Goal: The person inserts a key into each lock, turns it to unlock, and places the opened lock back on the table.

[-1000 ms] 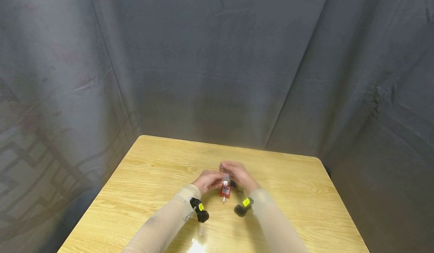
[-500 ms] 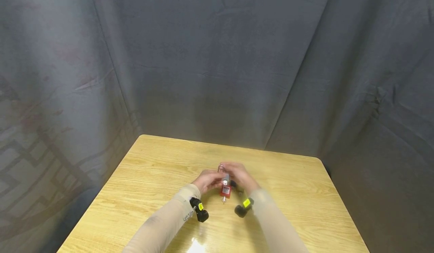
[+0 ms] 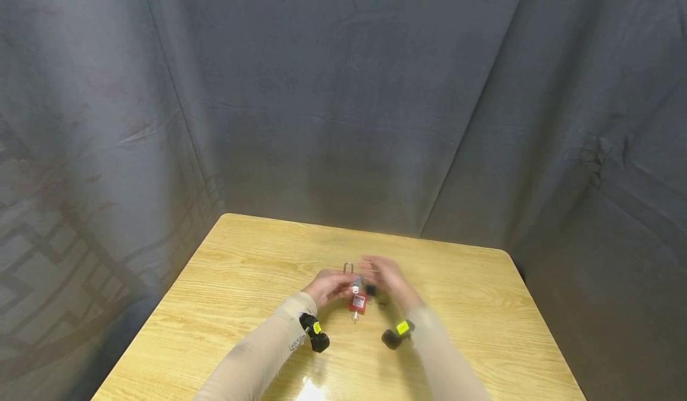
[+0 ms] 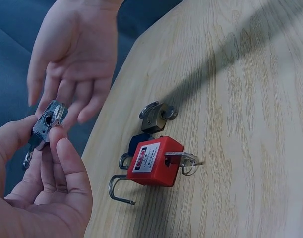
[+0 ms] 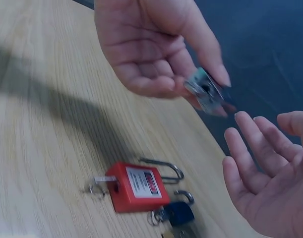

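Note:
My left hand [image 3: 330, 286] pinches a small silver-grey padlock [image 4: 48, 124] between thumb and fingers, above the table. Its shackle stands up past the fingers in the head view, and a key with a ring is in its base. Just to the right is my right hand [image 3: 390, 277], its fingers loosely spread and apart from the lock; it is blurred in the head view. Below the hands lies a red padlock [image 4: 156, 161] with a white label, its shackle open and a key inserted. Beside it are a dark blue padlock [image 5: 181, 213] and a brass padlock [image 4: 155, 119].
The wooden table [image 3: 257, 252] carries the three locks near its middle. Grey curtains [image 3: 343, 102] hang behind it and along both sides. Each wrist wears a black camera, such as the left one [image 3: 316, 333].
My right hand has drawn back from the silver-grey padlock's shackle and moved slightly right. The shackle now shows fully. My left hand stays nearly still with the padlock.

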`<state>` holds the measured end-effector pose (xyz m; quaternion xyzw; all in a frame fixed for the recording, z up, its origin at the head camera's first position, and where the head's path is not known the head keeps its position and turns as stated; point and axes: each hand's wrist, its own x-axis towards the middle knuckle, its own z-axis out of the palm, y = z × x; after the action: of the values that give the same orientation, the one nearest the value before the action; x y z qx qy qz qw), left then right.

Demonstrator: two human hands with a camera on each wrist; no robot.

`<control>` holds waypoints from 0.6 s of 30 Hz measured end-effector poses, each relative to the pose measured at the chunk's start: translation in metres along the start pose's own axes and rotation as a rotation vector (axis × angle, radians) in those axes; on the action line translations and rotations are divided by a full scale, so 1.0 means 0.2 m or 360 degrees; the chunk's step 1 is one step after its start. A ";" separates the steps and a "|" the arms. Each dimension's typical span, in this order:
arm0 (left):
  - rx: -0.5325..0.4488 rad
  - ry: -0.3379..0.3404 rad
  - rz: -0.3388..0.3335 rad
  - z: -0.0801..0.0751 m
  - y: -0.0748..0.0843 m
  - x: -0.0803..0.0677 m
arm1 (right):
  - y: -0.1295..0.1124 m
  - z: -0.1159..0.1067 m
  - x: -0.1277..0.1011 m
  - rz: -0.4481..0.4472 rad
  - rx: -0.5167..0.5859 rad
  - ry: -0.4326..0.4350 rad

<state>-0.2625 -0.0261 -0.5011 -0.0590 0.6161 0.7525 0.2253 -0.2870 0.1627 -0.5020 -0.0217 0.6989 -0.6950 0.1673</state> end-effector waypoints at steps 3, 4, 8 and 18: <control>-0.0001 0.0000 -0.0006 0.00 0.00 0.00 | 0.03 -0.06 -0.07 -0.0039 0.0173 -0.0022; 0.0001 0.0000 -0.0005 -0.01 0.00 0.00 | 0.04 -0.08 -0.10 -0.0064 0.0242 -0.0033; 0.0011 0.0003 -0.0003 -0.01 -0.01 0.00 | 0.10 -0.15 -0.17 -0.0236 0.0416 -0.0120; 0.0002 0.0003 -0.0005 -0.03 -0.01 0.00 | 0.19 -0.28 -0.20 -0.0136 0.0442 0.0059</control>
<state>-0.2626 -0.0325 -0.5048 -0.0604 0.6167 0.7517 0.2259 -0.2561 0.2286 -0.5324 -0.0153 0.5976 -0.7917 0.1259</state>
